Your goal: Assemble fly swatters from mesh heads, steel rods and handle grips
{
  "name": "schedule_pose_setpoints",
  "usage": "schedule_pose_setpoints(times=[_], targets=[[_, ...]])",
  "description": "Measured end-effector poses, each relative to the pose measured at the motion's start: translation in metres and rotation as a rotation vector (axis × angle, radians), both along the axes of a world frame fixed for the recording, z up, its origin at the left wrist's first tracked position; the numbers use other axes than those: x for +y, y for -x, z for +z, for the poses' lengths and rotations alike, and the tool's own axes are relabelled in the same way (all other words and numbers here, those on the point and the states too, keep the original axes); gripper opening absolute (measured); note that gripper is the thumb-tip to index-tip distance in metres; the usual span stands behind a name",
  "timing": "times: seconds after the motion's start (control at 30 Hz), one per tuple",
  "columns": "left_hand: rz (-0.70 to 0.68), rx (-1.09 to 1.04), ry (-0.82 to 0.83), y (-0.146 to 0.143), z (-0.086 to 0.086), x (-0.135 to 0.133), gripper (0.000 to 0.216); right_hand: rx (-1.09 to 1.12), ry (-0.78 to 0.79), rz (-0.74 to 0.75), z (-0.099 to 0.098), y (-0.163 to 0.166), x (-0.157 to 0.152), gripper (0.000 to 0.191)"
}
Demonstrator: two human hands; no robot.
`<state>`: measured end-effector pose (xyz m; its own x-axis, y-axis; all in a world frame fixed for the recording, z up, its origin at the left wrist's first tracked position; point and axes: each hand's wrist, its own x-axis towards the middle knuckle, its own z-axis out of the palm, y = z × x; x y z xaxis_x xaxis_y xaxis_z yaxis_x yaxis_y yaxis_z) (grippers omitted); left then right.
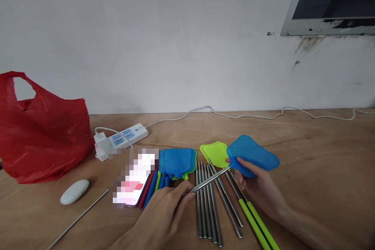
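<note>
My left hand (165, 207) is closed around the lower end of a metal rod (209, 180). The rod's upper end meets the neck of a blue fly swatter head (252, 154), which my right hand (253, 175) pinches between thumb and fingers. Whether the rod is fully seated in the neck is hidden by the fingers. Below lie several loose metal rods (207, 211) side by side. Two rods with green handles (258, 224) rest under my right wrist. Behind them is a green swatter head (215, 153), and left of it a stack of blue swatter heads (177, 162).
Red, blue and green handles (150, 187) lie partly behind my left hand, beside a lit phone (137, 179). Further left are a white power strip (125, 137), a white oval device (74, 191), a thin cable (79, 218) and a red plastic bag (43, 133). A wall stands behind the table.
</note>
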<state>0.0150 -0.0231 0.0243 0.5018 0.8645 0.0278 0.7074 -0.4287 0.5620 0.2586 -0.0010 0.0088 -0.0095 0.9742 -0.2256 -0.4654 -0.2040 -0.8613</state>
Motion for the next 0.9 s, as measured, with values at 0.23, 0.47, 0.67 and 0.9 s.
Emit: schedule_pose_setpoints(times=[0.23,0.47,0.67,0.9], targets=[[-0.004,0.063,-0.002,0.010,0.005,0.001,0.036,0.058,0.027,-0.087,0.007,-0.022,0.011,0.031],[0.017,0.025,0.022,0.015,0.006,-0.004,0.036,0.046,-0.016,-0.134,0.009,-0.020,0.006,0.035],[0.002,-0.106,-0.046,-0.003,0.005,-0.011,0.034,-0.047,-0.060,0.142,0.008,0.018,-0.017,0.043],[-0.001,-0.157,0.016,-0.008,0.007,-0.005,0.038,-0.138,-0.159,0.158,0.010,0.015,-0.007,0.041]])
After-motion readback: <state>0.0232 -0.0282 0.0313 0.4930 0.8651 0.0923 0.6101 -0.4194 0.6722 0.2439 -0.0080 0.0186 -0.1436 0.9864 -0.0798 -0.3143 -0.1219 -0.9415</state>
